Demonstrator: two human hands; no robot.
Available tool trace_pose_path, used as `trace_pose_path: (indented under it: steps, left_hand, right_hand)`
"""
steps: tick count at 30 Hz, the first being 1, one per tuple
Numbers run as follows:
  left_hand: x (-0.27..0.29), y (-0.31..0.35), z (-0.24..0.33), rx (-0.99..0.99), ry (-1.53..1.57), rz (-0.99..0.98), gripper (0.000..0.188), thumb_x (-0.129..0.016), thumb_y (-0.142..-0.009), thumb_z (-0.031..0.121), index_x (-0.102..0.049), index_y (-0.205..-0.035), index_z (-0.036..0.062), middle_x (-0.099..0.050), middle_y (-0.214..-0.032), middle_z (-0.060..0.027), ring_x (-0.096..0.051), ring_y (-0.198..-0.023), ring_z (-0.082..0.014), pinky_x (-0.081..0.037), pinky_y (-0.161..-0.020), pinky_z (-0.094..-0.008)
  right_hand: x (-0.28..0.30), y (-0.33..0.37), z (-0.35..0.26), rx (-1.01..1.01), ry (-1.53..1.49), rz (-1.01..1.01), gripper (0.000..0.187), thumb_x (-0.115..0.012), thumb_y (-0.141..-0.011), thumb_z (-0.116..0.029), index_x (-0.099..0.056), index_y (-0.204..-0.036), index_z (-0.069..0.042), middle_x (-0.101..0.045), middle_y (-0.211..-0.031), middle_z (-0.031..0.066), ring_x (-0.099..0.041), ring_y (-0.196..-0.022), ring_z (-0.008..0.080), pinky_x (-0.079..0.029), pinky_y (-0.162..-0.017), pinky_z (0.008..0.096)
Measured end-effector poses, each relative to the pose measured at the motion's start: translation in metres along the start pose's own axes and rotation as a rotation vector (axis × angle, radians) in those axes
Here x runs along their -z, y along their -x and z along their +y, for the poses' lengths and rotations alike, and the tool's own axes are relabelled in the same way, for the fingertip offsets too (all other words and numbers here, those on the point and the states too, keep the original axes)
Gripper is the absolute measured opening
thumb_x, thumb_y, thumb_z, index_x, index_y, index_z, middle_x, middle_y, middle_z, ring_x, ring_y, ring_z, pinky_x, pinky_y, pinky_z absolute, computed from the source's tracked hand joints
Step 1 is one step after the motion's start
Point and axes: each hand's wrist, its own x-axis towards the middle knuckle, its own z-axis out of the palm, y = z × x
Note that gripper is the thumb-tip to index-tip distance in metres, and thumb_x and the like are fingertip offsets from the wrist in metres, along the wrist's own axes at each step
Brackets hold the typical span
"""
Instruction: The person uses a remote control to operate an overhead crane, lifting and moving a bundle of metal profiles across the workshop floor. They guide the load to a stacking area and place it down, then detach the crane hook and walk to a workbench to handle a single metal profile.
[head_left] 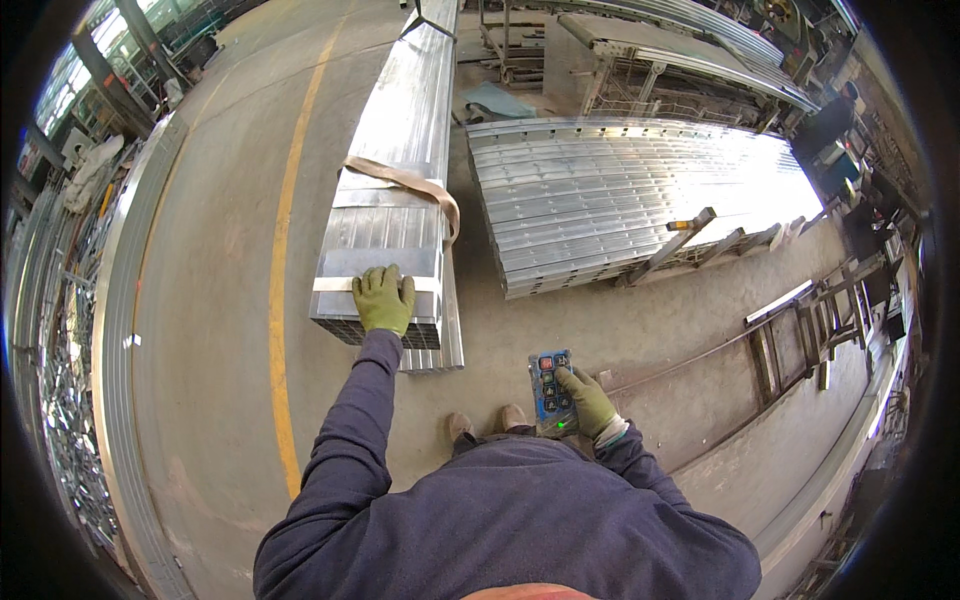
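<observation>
Gloved left hand (pixel 384 300) lies flat, fingers spread, on strapped metal bundle (pixel 395 190); right hand (pixel 588 400) grips button remote (pixel 551 392).

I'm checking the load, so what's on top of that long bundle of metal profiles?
On the bundle of metal profiles lie a tan lifting strap wrapped across it and the gloved left hand pressed flat near its end. The underside is hidden.

The bundle's (pixel 395 190) far end runs out of the top edge, so what its sling (pixel 410 182) hangs from is unseen. The left hand (pixel 383 300) covers part of the bundle's near end. The right hand's (pixel 590 402) palm hides the remote's (pixel 552 392) side; its buttons are too small to tell apart. The person's torso hides the legs, leaving only the shoe tips (pixel 487 420) showing.
</observation>
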Motion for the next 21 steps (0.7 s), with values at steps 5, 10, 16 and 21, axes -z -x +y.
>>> trace_pose_path:
  steps: [5,10,16,21]
  left_hand:
    - [-0.005,-0.001,0.000,0.018,-0.018,-0.065,0.046,-0.057,-0.099,0.044,-0.067,-0.130,0.0111,-0.063,-0.133,-0.0115,-0.050,-0.134,-0.0320,-0.025,-0.121,-0.0576]
    - [-0.013,0.002,-0.004,0.019,-0.030,-0.040,0.048,-0.056,-0.099,0.045,-0.067,-0.130,0.0102,-0.063,-0.135,-0.0122,-0.050,-0.137,-0.0318,-0.024,-0.122,-0.0570]
    - [-0.020,0.005,-0.005,-0.002,-0.036,-0.007,0.047,-0.056,-0.100,0.046,-0.068,-0.129,0.0110,-0.063,-0.135,-0.0119,-0.050,-0.137,-0.0318,-0.026,-0.121,-0.0570]
    - [-0.026,0.006,-0.007,0.011,-0.027,-0.010,0.046,-0.058,-0.099,0.045,-0.068,-0.128,0.0120,-0.065,-0.132,-0.0118,-0.052,-0.134,-0.0319,-0.027,-0.120,-0.0574]
  right_hand:
    - [-0.007,0.010,-0.011,-0.016,-0.017,0.055,0.042,-0.064,-0.105,-0.031,-0.060,-0.134,-0.001,-0.072,-0.113,0.0067,-0.071,-0.095,0.0158,-0.060,-0.083,0.0327]
    - [-0.004,0.014,-0.011,0.016,-0.082,0.077,0.041,-0.065,-0.104,-0.030,-0.060,-0.134,-0.001,-0.073,-0.113,0.0076,-0.073,-0.094,0.0165,-0.061,-0.083,0.0323]
    - [0.004,0.013,-0.003,-0.008,-0.128,0.084,0.039,-0.066,-0.104,-0.029,-0.060,-0.132,-0.002,-0.073,-0.109,0.0065,-0.073,-0.092,0.0154,-0.062,-0.080,0.0317]
    - [0.012,0.016,-0.003,0.000,-0.120,0.092,0.040,-0.065,-0.104,-0.029,-0.060,-0.133,-0.002,-0.073,-0.110,0.0058,-0.072,-0.091,0.0152,-0.061,-0.079,0.0313]
